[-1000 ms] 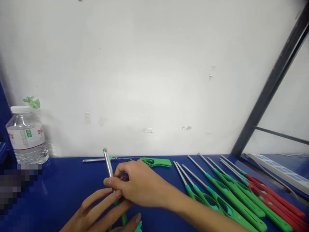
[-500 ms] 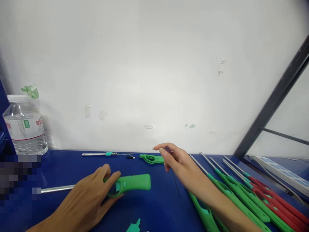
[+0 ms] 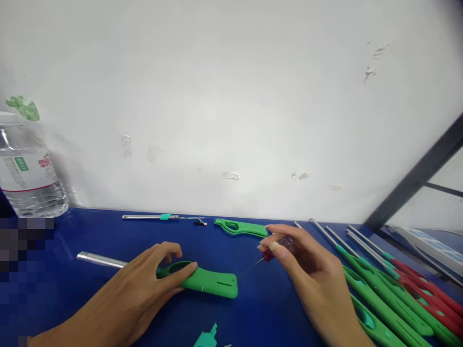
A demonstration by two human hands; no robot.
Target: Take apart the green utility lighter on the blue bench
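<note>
Pinching a screwdriver (image 3: 278, 246) now — right hand (image 3: 307, 274) drawn back.

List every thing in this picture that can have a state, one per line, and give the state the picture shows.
Left hand: pressing the green lighter flat on the table.
Green lighter: lying on its side, metal tube pointing left.
Right hand: fingers pinching a small red-handled screwdriver.
Red-handled screwdriver: held, thin shaft aimed at the lighter's end.
Water bottle: upright, partly filled.
Green handle shell: lying loose, without tube.
Row of lighters: lying side by side.
</note>
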